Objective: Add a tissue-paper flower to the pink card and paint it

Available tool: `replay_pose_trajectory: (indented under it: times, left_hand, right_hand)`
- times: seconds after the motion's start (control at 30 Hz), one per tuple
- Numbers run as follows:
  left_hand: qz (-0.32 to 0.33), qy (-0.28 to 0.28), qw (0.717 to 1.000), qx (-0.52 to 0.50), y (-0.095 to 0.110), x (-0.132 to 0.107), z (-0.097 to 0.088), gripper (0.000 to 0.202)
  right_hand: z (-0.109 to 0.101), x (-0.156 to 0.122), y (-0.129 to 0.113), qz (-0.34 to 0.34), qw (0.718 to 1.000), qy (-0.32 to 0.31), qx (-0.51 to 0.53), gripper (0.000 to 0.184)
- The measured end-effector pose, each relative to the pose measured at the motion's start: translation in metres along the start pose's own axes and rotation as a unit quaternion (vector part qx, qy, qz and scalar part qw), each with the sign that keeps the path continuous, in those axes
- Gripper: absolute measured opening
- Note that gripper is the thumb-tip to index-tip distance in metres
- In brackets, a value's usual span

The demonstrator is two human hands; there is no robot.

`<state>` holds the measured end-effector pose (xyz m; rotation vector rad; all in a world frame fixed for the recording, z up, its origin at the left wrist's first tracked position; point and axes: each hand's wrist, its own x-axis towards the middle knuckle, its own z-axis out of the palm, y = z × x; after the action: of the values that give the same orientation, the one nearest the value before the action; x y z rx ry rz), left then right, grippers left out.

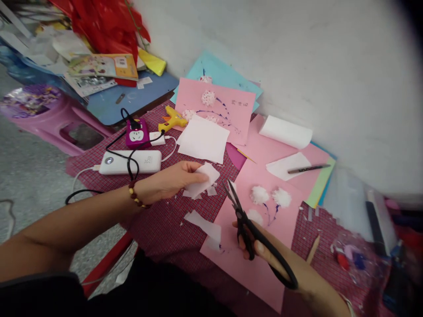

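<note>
White paper (209, 173) is pinched in left hand (178, 178), left of pink sheet (238, 267); parted scissors (241, 215) are gripped by right hand (272, 240) over sheet. Cutting step, seemingly; blade alignment needed.

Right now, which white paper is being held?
The small piece pinched in the left hand; the square stack, the roll and the sheet under the pen lie unheld.

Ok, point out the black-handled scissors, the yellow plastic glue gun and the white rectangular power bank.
Black-handled scissors (239, 214): head view, on the pivot.
Yellow plastic glue gun (176, 118): head view, on the body.
White rectangular power bank (144, 164): head view, top face.
</note>
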<state>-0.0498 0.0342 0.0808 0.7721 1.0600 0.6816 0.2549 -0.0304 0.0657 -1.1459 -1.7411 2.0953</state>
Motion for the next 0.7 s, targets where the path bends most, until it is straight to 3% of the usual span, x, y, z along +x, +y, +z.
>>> replay_pose_trajectory:
  times: [0.43,0.57,0.7]
  left_hand:
    - [-0.013,-0.035,0.997,0.068,-0.020,0.009,0.008,0.021]
    - [0.004,-0.023,0.999,0.029,-0.008,0.005,0.007,0.017]
    - [0.043,0.029,0.997,-0.066,0.013,-0.001,0.003,0.019]
  right_hand:
    - [0.007,0.026,-0.030,0.013,0.998,-0.027,-0.051,0.054]
    - [0.007,0.023,-0.029,0.019,0.998,-0.016,-0.060,0.055]
    - [0.004,0.017,-0.020,0.011,0.999,-0.022,-0.038,0.061]
